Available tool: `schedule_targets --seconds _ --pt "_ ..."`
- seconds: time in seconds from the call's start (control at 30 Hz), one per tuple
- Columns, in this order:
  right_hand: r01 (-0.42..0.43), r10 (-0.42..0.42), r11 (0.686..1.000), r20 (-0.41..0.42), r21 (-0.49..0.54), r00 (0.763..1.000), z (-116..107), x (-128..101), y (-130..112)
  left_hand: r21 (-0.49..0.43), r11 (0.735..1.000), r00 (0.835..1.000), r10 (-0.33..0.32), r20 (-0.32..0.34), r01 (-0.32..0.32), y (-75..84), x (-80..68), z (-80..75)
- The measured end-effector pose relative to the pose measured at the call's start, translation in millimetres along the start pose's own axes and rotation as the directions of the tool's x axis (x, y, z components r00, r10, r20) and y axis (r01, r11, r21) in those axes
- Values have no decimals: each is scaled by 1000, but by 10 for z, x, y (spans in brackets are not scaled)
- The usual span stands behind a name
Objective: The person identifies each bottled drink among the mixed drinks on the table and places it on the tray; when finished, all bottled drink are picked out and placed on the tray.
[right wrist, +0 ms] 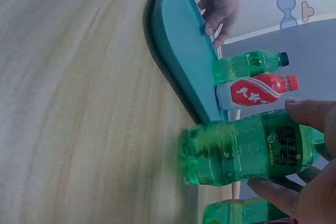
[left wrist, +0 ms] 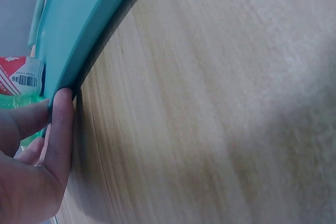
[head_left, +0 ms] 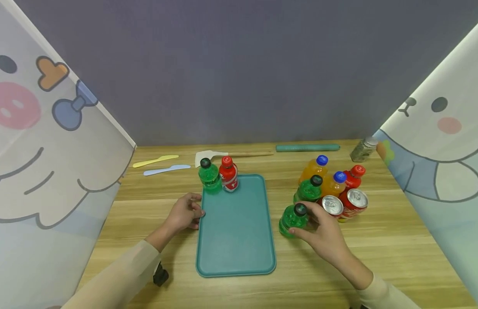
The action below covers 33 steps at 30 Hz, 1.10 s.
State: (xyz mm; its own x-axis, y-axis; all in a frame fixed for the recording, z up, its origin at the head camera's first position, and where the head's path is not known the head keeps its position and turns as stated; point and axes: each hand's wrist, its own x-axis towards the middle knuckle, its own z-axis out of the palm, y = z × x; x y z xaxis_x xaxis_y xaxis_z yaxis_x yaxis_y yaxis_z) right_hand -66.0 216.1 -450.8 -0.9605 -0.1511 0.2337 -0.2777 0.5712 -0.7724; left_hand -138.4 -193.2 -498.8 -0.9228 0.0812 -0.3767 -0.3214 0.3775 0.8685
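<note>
My right hand point(head_left: 327, 235) holds a green soda bottle point(head_left: 290, 222) with a black cap, thumb and fingers around its upper part. The bottle stands upright beside the right edge of a teal tray point(head_left: 235, 240). At the tray's left edge, my left hand point(head_left: 183, 211) pinches the rim, as the left wrist view shows. Another green bottle point(head_left: 210, 177) and a red-capped bottle with a red and white label point(head_left: 229, 175) stand side by side at the tray's far left corner.
Right of the tray cluster a green bottle point(head_left: 307, 191), orange-drink bottles point(head_left: 313, 169), a red-capped bottle point(head_left: 352, 178) and red cans point(head_left: 355, 204). Behind lie a spatula point(head_left: 239, 153), yellow knife point(head_left: 155, 161), blue knife point(head_left: 167, 170) and teal rod point(head_left: 307, 147); a shaker point(head_left: 363, 149) stands far right.
</note>
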Motion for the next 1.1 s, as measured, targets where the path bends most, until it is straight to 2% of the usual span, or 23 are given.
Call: schedule_targets --seconds 0.3,0.6,0.87,1.1 --pt "27 -28 999 -13 -38 1000 -72 148 -186 13 1000 1000 -2 3 2 16 -11 0" --pt "25 -25 999 -17 20 1000 -73 498 -529 9 1000 1000 -4 5 4 27 -11 8" --pt "10 -9 987 -5 159 1000 120 903 -694 22 1000 1000 7 4 -8 15 -5 2" --pt "-27 31 990 -27 135 999 384 1202 -635 10 1000 1000 9 7 -9 19 -14 1"
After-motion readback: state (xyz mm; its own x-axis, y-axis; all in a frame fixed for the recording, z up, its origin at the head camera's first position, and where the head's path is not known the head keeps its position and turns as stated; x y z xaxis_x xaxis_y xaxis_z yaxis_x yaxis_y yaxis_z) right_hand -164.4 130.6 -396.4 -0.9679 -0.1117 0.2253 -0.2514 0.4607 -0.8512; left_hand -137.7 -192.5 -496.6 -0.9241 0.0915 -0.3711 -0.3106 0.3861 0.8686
